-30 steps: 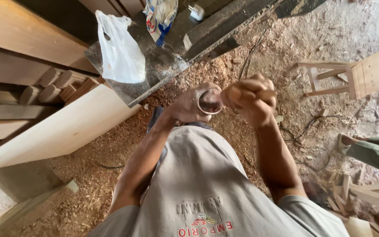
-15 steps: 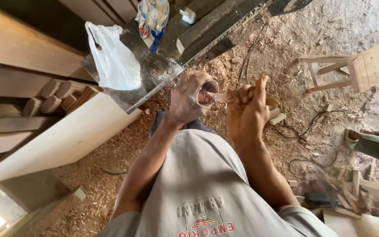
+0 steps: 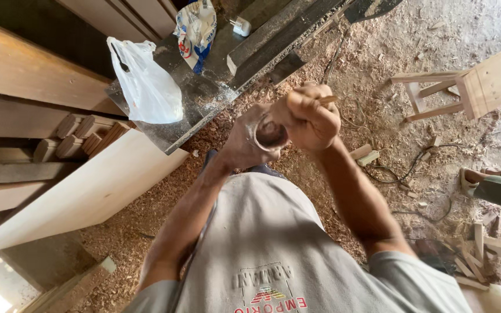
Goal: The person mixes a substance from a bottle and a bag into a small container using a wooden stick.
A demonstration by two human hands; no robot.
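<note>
Left hand: left hand (image 3: 244,142) raised over the floor, its grip wrapped round a small clear cup (image 3: 269,133); mouth of the cup faces the camera, dark inside.
Right hand: right hand (image 3: 311,119) just beside the cup and touching its rim — grip pressed into a fist, pinching a thin pale stick (image 3: 327,99) that pokes out past the knuckles.
Cup, position: one, held between the two hands, enclosed by the left-hand fingers; contents cannot be told.
Stick: one, only the short outer end visible.
Tabletop: dark tabletop (image 3: 204,95) dusted with sawdust, running from the hands toward the top edge of the view; one dark beam (image 3: 285,35) lies along its far side.
Bags: two — one white plastic bag (image 3: 146,87), bulging, at the near left corner of the tabletop; one white-and-blue printed sack (image 3: 195,26), crumpled, with red marks, farther along the same edge.
Small item: one white plug-like object (image 3: 240,26) on the tabletop beside the printed sack.
Boards: several pale wooden boards (image 3: 82,191) leaning left of the tabletop.
Floor: floor (image 3: 378,75) covered in wood shavings; one unfinished wooden stool (image 3: 471,87) on its side at the right; a dark cable (image 3: 413,168) trailing across; offcuts scattered near the lower right.
Other person: a foot in a sandal (image 3: 474,178) at the right edge.
</note>
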